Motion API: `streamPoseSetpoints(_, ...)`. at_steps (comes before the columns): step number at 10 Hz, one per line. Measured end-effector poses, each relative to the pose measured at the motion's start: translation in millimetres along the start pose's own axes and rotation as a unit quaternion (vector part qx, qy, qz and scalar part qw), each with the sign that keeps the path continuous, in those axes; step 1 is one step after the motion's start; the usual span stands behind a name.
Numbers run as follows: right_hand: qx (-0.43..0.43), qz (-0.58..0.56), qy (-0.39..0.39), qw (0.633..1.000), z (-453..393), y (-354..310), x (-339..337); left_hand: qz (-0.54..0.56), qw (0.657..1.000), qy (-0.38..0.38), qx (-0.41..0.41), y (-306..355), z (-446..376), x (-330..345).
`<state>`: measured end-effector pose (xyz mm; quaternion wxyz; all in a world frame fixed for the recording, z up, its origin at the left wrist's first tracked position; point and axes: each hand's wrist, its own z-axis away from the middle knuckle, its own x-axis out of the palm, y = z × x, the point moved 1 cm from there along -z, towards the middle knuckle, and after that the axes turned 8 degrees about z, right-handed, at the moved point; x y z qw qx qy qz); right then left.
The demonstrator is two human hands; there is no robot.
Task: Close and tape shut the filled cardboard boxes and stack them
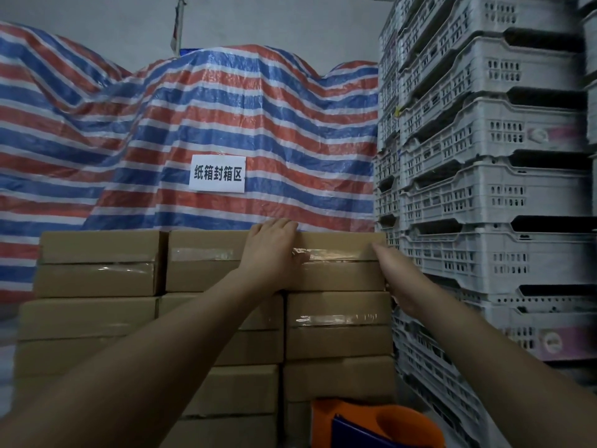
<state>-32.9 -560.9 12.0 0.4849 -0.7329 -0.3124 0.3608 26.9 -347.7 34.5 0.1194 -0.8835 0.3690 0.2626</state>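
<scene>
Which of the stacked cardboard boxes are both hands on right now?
The top-right box of the stack: the left hand lies on its top and the right hand presses its right end.

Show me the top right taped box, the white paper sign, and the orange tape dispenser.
top right taped box (339, 276), head view, front face.
white paper sign (217, 173), head view, middle of the printed sheet.
orange tape dispenser (397, 421), head view, orange body.

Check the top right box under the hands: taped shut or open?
Taped shut. The top right box has flat flaps with clear tape along the seam; both hands rest on it.
</scene>
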Motion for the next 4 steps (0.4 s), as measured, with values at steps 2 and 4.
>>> streamPoseSetpoints(2,-0.083,0.105,0.111,0.985,12.9,-13.8,0.1,0.081,0.994,0.068,0.008,5.1,13.2,-23.5)
streamPoseSetpoints(4,-0.228,0.124,0.240,0.936,61.5,-43.3,1.0,0.097,0.988,0.117,0.036,-1.4,43.1,-70.4)
